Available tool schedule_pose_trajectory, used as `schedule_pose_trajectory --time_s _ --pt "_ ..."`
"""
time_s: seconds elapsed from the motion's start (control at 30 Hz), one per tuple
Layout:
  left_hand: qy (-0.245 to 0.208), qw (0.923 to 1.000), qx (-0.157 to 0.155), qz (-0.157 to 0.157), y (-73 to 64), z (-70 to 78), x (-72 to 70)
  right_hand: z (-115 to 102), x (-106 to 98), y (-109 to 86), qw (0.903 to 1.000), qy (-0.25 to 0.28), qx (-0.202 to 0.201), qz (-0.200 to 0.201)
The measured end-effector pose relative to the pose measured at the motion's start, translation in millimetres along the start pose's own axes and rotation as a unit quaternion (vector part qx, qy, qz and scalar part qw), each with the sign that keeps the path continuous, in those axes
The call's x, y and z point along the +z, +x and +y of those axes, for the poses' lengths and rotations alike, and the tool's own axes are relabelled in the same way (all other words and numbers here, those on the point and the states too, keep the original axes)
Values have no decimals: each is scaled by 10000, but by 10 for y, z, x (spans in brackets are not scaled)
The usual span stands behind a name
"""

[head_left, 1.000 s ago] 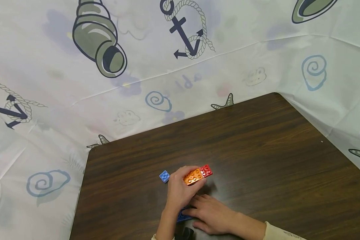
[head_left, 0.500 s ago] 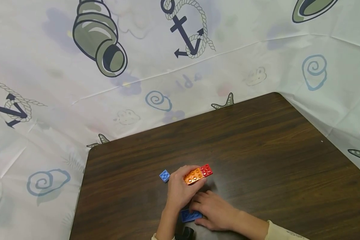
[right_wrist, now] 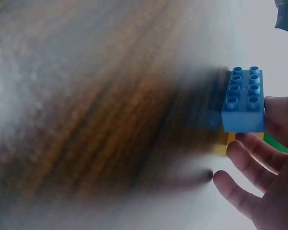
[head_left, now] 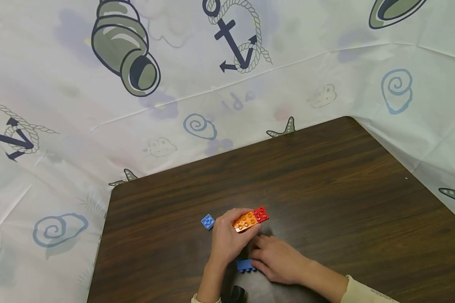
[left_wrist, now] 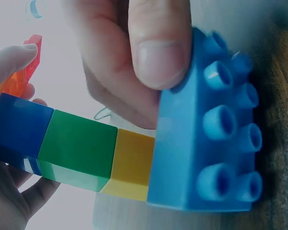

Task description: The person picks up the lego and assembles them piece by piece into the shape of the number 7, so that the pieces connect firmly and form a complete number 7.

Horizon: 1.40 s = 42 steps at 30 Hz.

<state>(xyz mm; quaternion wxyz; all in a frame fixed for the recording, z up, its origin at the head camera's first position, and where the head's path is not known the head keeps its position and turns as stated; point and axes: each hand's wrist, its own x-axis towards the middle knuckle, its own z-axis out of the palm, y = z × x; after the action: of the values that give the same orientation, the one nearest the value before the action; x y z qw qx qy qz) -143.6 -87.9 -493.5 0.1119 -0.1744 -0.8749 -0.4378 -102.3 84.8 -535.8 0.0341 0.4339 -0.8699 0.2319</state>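
Note:
My left hand (head_left: 229, 240) holds a column of joined bricks from above. An orange brick (head_left: 244, 221) and a red brick (head_left: 260, 214) form its top in the head view. Below them, the left wrist view shows a dark blue brick (left_wrist: 20, 127), a green brick (left_wrist: 79, 148) and a yellow brick (left_wrist: 132, 165). My right hand (head_left: 279, 259) pinches a blue brick (head_left: 246, 265) by the column's yellow end. Its studs face sideways, away from the column. Whether the blue and yellow bricks are joined, I cannot tell.
A small blue brick (head_left: 207, 221) lies on the dark wood table (head_left: 307, 181), left of my left hand. Near the front, a black object (head_left: 236, 293) sits by my left wrist. A patterned sheet (head_left: 197, 84) hangs around the table's back and sides.
The right hand has moved right and slightly away from me with the blue brick. That brick has tipped from studs up to studs toward me. The left hand stays almost still.

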Motion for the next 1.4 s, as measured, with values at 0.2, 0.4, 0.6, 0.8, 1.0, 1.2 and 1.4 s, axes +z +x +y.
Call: schedule_pose_trajectory --time_s 0.2,0.4,0.6,0.8,1.0,1.2,1.4 --pt "-22 10000 -30 -3 -3 -7 -4 15 0 -5 9999 -28 126 -31" --pt "-16 10000 -45 -36 -1 -5 -4 22 2 -6 9999 -111 69 -10" --pt "-64 9999 -24 -143 8 0 -2 7 -10 -1 9998 50 161 -102" --pt "-83 9998 -99 -166 13 -2 -2 -20 -48 6 9998 131 107 -121" --pt "-82 9998 -91 -183 0 -7 -5 -14 -46 14 9996 218 -129 -91" --pt "-79 9999 -88 -111 2 -7 -5 0 -39 9 9996 144 -246 12" --pt "-122 9999 -78 -86 -8 -3 -12 16 -30 6 9994 60 -295 146"
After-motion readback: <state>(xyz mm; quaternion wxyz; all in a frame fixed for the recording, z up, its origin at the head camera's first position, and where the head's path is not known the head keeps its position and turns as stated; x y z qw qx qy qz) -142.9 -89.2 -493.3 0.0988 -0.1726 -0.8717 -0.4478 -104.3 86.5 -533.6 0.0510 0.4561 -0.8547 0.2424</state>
